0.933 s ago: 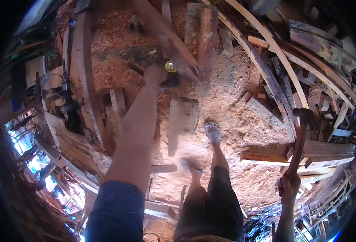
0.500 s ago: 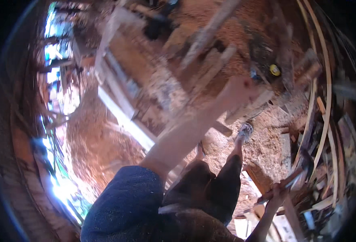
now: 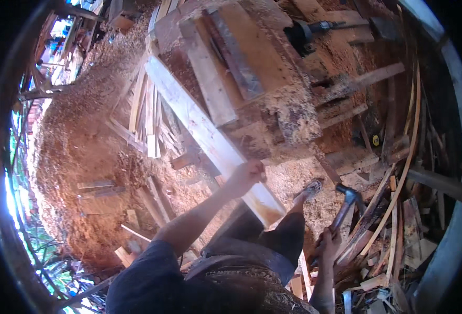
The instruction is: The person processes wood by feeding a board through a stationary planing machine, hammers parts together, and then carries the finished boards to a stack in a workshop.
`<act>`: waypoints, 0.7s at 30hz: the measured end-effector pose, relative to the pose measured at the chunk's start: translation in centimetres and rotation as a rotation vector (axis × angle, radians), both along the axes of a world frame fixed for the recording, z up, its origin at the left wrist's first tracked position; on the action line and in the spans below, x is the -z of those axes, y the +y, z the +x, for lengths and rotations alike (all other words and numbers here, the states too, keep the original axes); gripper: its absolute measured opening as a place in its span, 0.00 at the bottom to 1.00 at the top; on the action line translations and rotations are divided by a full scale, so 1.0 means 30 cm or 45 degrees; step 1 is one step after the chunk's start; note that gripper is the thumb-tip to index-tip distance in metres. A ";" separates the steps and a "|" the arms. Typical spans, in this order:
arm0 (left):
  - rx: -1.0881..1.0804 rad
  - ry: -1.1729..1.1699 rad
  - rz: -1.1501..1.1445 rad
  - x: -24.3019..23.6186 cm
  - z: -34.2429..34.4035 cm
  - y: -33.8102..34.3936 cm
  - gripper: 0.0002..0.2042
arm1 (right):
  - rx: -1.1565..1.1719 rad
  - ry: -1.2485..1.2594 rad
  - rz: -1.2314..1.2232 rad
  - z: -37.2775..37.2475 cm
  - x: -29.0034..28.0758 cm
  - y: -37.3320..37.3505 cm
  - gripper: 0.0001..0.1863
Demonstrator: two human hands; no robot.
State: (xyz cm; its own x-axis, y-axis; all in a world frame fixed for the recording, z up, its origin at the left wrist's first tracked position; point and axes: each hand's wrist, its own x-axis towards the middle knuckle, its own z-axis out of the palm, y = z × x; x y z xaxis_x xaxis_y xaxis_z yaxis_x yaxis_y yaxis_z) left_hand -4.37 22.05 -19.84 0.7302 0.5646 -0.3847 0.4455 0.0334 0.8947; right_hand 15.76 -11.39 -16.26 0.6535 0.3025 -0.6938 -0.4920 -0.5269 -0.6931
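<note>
Gripping one-handed: left hand [image 3: 249, 172] closed over the edge of the pale plank [image 3: 197, 118], nearer its near end; thumb side hard to make out. Plank slants from above the person's legs [image 3: 288, 233] away to the upper left. Whether the far end rests on anything, cannot tell. Right hand [image 3: 327, 243] wrapped round the handle of the hammer [image 3: 343, 212], head up, well apart from the plank.

Risks, as judged: off-centre hold leaves a long far end; if the fingers slacken, it could tip or swing, knocking the narrow dark board [image 3: 236, 57] or dropping toward the legs. A loose hammer grip could let the head fall near the shoe [image 3: 313, 188]. Footing looks doubtful too: loose sawdust [image 3: 79, 157] and scattered offcuts could cause a stumble.

Count: hands, two, both occupied. Pale plank, one in hand. Hammer, one. Narrow dark board, one. Black power tool [image 3: 299, 37], one, upper right of the boards. Round yellow object [image 3: 376, 140], one, kind unclear. Shoe, one clearly visible. Offcuts: many, overlapping, no reliable figure.
</note>
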 end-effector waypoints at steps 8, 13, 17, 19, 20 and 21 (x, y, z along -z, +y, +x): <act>-0.480 0.146 0.424 0.019 -0.513 0.336 0.08 | -0.127 0.120 -0.143 -0.458 -0.199 0.363 0.08; -0.643 0.163 0.360 0.030 -0.607 0.472 0.08 | -0.159 0.098 -0.203 -0.553 -0.153 0.370 0.08; -0.721 0.093 0.327 0.080 -0.619 0.478 0.08 | -0.191 0.134 -0.198 -0.597 -0.174 0.460 0.07; -0.701 0.138 0.324 0.115 -0.621 0.469 0.08 | -0.109 0.213 -0.168 -0.608 -0.213 0.536 0.07; -0.666 0.132 0.318 0.128 -0.622 0.467 0.08 | -0.137 0.211 -0.167 -0.609 -0.202 0.537 0.07; -0.612 0.121 0.324 0.143 -0.618 0.463 0.09 | -0.162 0.210 -0.166 -0.610 -0.191 0.531 0.07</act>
State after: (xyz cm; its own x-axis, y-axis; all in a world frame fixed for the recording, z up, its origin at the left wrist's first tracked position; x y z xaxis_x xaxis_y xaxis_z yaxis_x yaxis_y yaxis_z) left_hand -22.91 35.94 -24.12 0.3359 0.9098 -0.2439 0.5127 0.0407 0.8576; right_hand -2.53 4.53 -10.53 0.4902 0.2760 -0.8267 -0.5170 -0.6716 -0.5307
